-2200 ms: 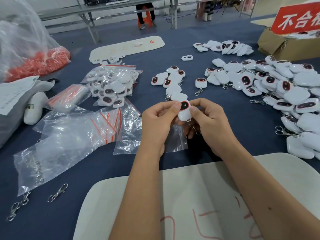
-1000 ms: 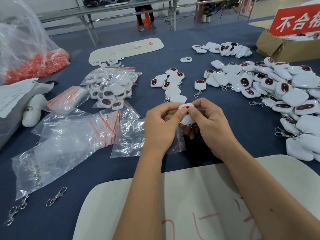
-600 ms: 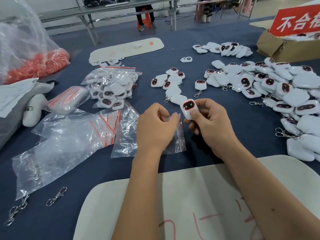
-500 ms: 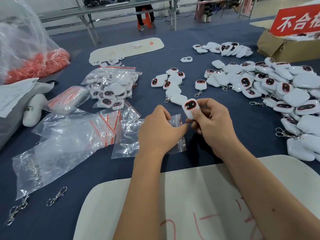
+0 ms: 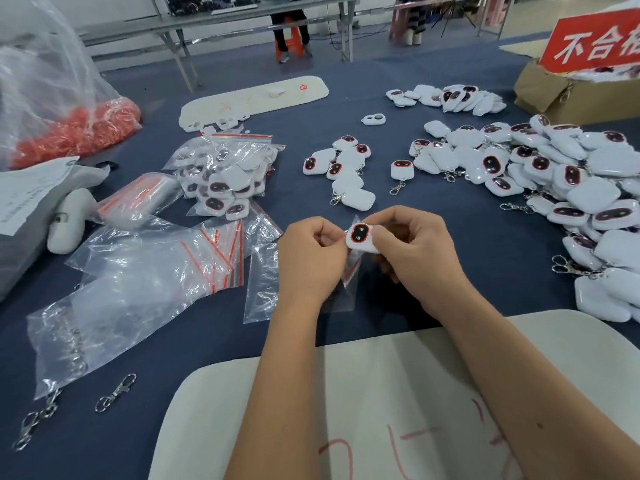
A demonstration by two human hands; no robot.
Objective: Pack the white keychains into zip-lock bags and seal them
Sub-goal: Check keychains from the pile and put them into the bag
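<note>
White keychain (image 5: 361,238): I have it pinched in my right hand (image 5: 414,252), its dark red-rimmed face up, at the mouth of the bag.
Zip-lock bag (image 5: 344,275): thin clear film hanging just below the grips; my left hand (image 5: 310,259) is clamped on its top edge.
Mouth: I cannot tell how far it is parted; a flat mouth would snag the keychain's corner.
Clasp: hidden under my right grip; I judge it could catch the lip or stay outside the seal.
Empty bags (image 5: 221,251): just left of my left grip on the desk (image 5: 207,344); static film could drag one along.
Loose keychains (image 5: 571,188): well to the right of my right grip.
</note>
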